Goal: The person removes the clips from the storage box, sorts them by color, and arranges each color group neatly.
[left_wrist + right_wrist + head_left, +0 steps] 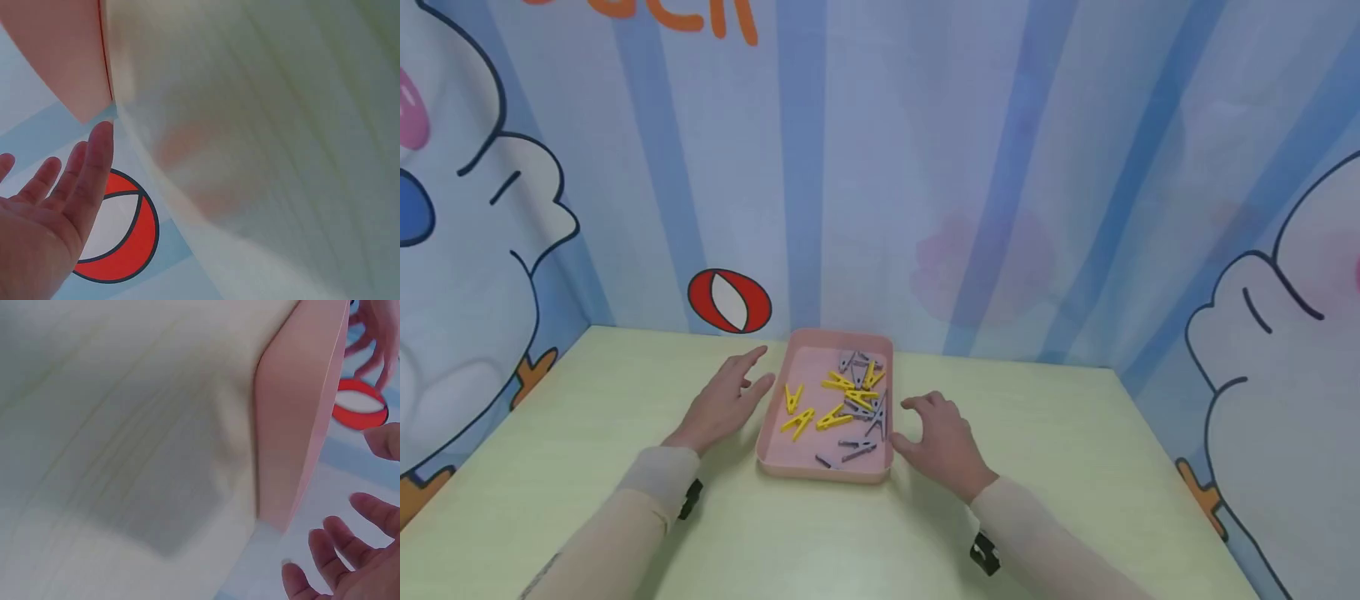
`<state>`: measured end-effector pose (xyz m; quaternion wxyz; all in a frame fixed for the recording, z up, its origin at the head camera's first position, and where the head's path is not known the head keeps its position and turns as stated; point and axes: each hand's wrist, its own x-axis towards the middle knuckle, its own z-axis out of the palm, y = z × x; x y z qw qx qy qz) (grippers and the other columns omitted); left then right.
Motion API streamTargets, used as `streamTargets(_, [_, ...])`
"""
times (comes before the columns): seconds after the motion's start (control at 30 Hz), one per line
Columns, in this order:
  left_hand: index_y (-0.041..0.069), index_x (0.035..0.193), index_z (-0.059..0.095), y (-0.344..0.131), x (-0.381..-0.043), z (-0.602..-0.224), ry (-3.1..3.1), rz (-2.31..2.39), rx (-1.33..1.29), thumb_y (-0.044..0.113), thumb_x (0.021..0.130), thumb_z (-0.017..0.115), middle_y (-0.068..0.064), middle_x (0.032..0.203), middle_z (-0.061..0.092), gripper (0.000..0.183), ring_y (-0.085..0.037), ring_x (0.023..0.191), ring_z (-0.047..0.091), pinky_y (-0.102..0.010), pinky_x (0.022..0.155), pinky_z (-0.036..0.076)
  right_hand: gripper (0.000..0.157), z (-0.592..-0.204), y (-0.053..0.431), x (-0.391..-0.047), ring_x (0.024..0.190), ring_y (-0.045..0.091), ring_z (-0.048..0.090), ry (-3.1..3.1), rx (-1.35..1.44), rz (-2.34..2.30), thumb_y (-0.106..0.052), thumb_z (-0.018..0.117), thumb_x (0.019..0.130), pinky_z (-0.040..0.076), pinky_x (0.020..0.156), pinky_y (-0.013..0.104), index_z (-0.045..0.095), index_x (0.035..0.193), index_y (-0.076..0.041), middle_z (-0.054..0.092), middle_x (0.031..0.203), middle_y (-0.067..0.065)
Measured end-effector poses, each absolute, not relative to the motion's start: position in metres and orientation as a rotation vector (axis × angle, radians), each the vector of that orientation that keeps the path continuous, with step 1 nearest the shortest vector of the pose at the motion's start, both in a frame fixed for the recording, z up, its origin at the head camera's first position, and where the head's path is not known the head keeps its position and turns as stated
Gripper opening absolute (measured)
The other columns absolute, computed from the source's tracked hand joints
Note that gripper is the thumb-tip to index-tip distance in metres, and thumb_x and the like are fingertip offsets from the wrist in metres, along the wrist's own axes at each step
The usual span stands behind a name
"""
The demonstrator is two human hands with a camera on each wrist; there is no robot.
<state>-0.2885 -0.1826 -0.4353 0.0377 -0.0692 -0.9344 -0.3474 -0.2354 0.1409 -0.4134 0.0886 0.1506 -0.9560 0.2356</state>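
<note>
A pink rectangular tray (823,475) lies on the table, holding several yellow clothespins (833,418) and several grey clothespins (859,451). The yellow ones spread from the left side to the middle; the grey ones are heaped on the right, some overlapping. Left of the tray, my left hand (722,408) hovers with fingers extended and nothing in it. My right hand (946,446) is at the tray's right side, fingers loosely bent and holding nothing; its thumb tip is close to the rim, and contact cannot be made out. Both wrist views show the tray's outer wall (290,419) beside the fingers.
The pale yellow table (1037,433) reaches back to a blue striped backdrop (880,167) printed with cartoon figures and a red and white ball (730,301). The tray's far end stands near that backdrop. A small black device (985,554) sits at the right wrist.
</note>
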Motion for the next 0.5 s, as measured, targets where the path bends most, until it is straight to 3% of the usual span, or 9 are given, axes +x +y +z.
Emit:
streamTargets(0.13, [0.016, 0.157, 0.029, -0.178, -0.29, -0.434, -2.849, -1.067, -0.201, 0.048, 0.101, 0.047, -0.018, 0.148, 0.039, 0.067, -0.034, 0.114, 0.054, -0.054, 0.092, 0.05, 0.039, -0.407, 0.117, -0.234, 0.088, 0.026, 0.057, -2.891, 0.529, 0.636, -0.029, 0.073, 0.087, 0.051, 0.071, 0.044, 0.07, 0.116, -0.003, 0.061, 0.105, 0.012])
streamTargets(0.23, [0.013, 0.156, 0.031, -0.174, -0.29, -0.434, -2.839, -1.101, -0.223, 0.047, 0.101, 0.049, -0.019, 0.145, 0.043, 0.066, -0.034, 0.112, 0.056, -0.051, 0.09, 0.051, 0.044, -0.403, 0.102, -0.236, 0.085, 0.023, 0.058, -2.972, 0.501, 0.604, -0.03, 0.075, 0.087, 0.052, 0.073, 0.041, 0.068, 0.12, -0.003, 0.062, 0.108, 0.012])
streamTargets(0.37, [0.012, 0.156, 0.032, -0.169, -0.289, -0.433, -2.856, -1.234, -0.214, 0.043, 0.1, 0.053, -0.021, 0.145, 0.042, 0.066, -0.038, 0.113, 0.055, -0.041, 0.073, 0.058, 0.046, -0.4, 0.086, -0.238, 0.082, 0.019, 0.059, -3.078, 0.431, 0.643, -0.027, 0.077, 0.085, 0.053, 0.074, 0.036, 0.066, 0.124, -0.003, 0.066, 0.11, 0.01])
streamTargets(0.5, [0.014, 0.156, 0.031, -0.165, -0.289, -0.434, -2.877, -1.343, -0.158, 0.038, 0.099, 0.057, -0.023, 0.146, 0.039, 0.067, -0.041, 0.116, 0.053, -0.032, 0.055, 0.057, 0.044, -0.401, 0.076, -0.241, 0.082, 0.016, 0.06, -3.115, 0.444, 0.63, -0.022, 0.077, 0.085, 0.054, 0.075, 0.033, 0.066, 0.123, -0.003, 0.068, 0.11, 0.008])
